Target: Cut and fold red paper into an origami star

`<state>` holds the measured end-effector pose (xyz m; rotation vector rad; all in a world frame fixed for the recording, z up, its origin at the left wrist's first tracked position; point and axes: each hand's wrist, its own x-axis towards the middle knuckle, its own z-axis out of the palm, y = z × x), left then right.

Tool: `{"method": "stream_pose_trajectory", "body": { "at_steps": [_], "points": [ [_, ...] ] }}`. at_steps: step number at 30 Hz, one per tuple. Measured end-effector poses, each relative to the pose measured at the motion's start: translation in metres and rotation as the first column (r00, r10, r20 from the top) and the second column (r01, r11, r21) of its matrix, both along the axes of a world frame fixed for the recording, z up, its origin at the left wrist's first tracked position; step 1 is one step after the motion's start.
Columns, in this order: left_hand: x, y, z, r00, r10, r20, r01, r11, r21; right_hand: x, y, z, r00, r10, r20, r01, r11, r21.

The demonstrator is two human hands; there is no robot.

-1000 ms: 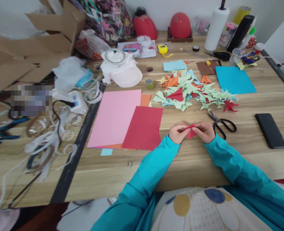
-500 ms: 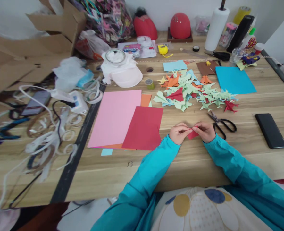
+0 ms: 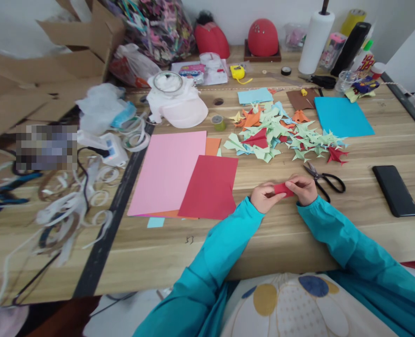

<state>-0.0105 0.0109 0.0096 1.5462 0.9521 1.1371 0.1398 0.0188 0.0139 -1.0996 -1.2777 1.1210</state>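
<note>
A small folded piece of red paper is pinched between my two hands, just above the table front. My left hand grips its left end with thumb and fingers. At the other end, the thumb and fingers of my right hand press on the paper. Black-handled scissors lie right beside my right hand, blades partly apart. Beyond the hands is a heap of folded paper pieces in green, orange, red and blue. Left of my hands lies a red paper sheet, overlapping a pink sheet.
A black phone lies at the right, and blue paper behind it. Tangled white cables and tape cover the left side. A cardboard box and a paper roll stand at the back.
The red paper has turned from hanging below my fingertips to lying lengthwise between my hands. My left thumb has shifted lower, along its near edge.
</note>
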Motion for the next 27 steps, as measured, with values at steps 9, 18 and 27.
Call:
{"method": "stream_pose_trajectory", "body": {
  "at_steps": [9,18,27],
  "points": [
    [-0.001,-0.001,-0.004,1.000,-0.028,-0.001,0.027,0.980,-0.199,-0.004,-0.003,-0.001,0.997,0.029,0.069,-0.026,0.999,-0.044],
    [0.005,0.000,-0.008,0.975,0.044,0.216,0.052,0.907,-0.419,-0.001,0.000,0.000,0.992,-0.101,0.072,0.112,0.978,-0.178],
    [0.002,0.002,-0.010,0.932,0.098,0.348,0.084,0.879,-0.470,0.002,0.004,-0.009,0.988,-0.155,0.016,0.154,0.961,-0.229]
  ]
}}
